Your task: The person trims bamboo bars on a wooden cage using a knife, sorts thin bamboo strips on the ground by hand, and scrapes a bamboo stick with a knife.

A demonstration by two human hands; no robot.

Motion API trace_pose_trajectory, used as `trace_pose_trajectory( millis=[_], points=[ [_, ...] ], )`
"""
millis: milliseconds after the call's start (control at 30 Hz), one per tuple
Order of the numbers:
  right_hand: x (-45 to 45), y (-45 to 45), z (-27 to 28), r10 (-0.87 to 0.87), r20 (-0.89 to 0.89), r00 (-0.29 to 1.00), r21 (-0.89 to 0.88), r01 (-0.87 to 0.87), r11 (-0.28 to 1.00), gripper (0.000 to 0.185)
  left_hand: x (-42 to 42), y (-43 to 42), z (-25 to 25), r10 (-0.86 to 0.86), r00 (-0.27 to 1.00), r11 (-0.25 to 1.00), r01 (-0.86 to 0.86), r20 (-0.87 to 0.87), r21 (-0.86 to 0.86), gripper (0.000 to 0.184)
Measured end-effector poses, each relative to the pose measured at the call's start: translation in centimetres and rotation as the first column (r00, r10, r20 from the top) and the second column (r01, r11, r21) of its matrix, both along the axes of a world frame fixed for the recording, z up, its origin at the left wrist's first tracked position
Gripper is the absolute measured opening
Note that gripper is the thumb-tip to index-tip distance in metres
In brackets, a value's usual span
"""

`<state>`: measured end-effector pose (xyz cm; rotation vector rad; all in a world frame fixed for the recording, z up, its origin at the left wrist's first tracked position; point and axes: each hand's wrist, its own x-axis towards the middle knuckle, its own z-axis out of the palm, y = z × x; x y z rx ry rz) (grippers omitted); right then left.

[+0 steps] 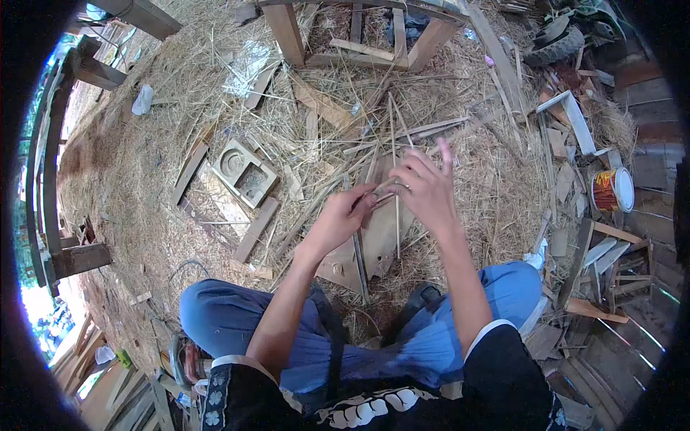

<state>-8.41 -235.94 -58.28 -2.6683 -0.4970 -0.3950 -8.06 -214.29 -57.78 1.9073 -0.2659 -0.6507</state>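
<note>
My left hand (pixel 341 219) is closed, with thumb and fingers pinched on a thin wooden strip (pixel 386 192). My right hand (pixel 430 195) grips the same strip just to the right, its index finger raised. The hands are close together above a flat board (pixel 381 241) on the straw-covered ground. A dark narrow stick (pixel 359 262) lies on the board below my left hand. Long thin sticks (pixel 394 118) spread out beyond my hands. The ends of the held strip are hard to make out among them.
Left of my hands lies a wooden block with a round and a square recess (pixel 272 174), with wood offcuts (pixel 256 228) nearby. A wooden frame (pixel 428 44) stands ahead. At right are a paint bucket (pixel 624 189), a white angled piece (pixel 577 123) and piled scrap wood.
</note>
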Motion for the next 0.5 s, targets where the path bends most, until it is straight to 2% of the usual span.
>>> trace_pose_trajectory(
  millis=[100, 300, 400, 500],
  points=[
    [0.1, -1.0, -0.1, 0.051, -0.046, 0.998, 0.049, -0.048, 0.998, 0.023, 0.9, 0.2, 3.3, -0.138, 0.984, 0.941, 0.097, 0.108, 0.324, 0.038],
    [-0.1, -0.4, 0.3, 0.055, 0.009, 0.998, 0.125, -0.055, 0.991, 0.014, 1.4, 1.9, 3.3, -0.188, 0.975, 0.954, 0.153, 0.116, 0.259, 0.033],
    [-0.2, -0.5, 0.1, 0.053, -0.039, 0.998, 0.159, -0.046, 0.986, 0.013, 1.1, 1.8, 2.0, -0.151, 0.951, 0.970, 0.090, 0.268, 0.227, 0.028],
    [-0.4, -0.1, -1.0, 0.028, -0.092, 0.995, 0.196, -0.009, 0.981, 0.011, 0.6, 1.5, 1.4, -0.118, 0.935, 0.963, 0.025, 0.335, 0.268, 0.028]
  ],
)
